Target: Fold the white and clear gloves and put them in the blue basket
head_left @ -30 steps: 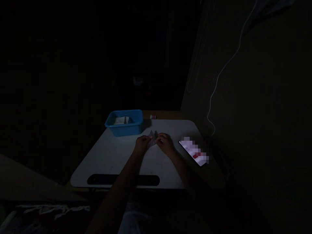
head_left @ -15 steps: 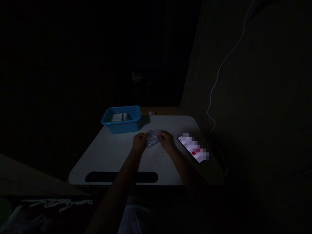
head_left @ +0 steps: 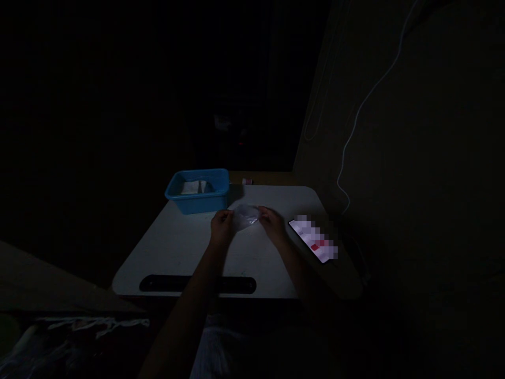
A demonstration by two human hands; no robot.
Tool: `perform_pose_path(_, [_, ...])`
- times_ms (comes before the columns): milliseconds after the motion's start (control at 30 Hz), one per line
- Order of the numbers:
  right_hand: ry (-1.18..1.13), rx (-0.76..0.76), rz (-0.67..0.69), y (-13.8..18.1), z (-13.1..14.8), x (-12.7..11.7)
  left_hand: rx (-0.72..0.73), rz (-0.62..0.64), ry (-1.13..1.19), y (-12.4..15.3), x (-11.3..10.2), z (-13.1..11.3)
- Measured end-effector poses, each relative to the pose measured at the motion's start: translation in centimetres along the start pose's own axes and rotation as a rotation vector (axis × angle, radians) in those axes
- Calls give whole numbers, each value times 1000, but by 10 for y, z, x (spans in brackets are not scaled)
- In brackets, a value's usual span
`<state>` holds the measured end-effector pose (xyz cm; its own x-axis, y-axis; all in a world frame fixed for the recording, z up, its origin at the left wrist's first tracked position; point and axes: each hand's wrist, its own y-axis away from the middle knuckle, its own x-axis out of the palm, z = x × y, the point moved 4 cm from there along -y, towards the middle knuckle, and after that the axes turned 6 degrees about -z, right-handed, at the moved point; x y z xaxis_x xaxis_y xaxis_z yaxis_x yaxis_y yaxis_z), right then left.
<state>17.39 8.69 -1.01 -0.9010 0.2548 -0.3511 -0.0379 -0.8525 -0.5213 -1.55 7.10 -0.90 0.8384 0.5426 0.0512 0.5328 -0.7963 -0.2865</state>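
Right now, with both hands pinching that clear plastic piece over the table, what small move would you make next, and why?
Probably ease the two hands a little further apart. The left hand and right hand each pinch one edge of the clear plastic bag, which hangs between them just above the white table, and it looks crumpled. The picture is too dark to show whether its mouth is open.

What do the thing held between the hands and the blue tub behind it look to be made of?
Clear bag: seems thin transparent plastic film; it looks crinkled and glossy, and the table shows through. The dim light leaves this open. The left hand and right hand pinch its edges.
Blue tub: likely rigid moulded plastic with an even colour and a rolled rim.
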Motion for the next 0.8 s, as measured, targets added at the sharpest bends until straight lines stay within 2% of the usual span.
perform_pose_path(133, [21, -29, 45, 1, 6, 3, -42, 32, 54, 3, 0, -5])
perform_pose_path(267, [60, -96, 0, 1, 12, 4, -78, 136, 80, 7, 4, -5])
perform_pose_path(400, [109, -191, 16, 1, 15, 5, -143, 224, 122, 10, 9, 0])
perform_pose_path(500, [137, -162, -4, 1, 12, 3, -158, 281, 90, 13, 14, 2])
perform_pose_path(667, [124, -103, -16, 1, 9, -3, -79, 392, -106, 17, 19, -2])
perform_pose_path(800, [115, -35, -16, 1, 8, -6, -76, 332, -68, 15, 15, -4])
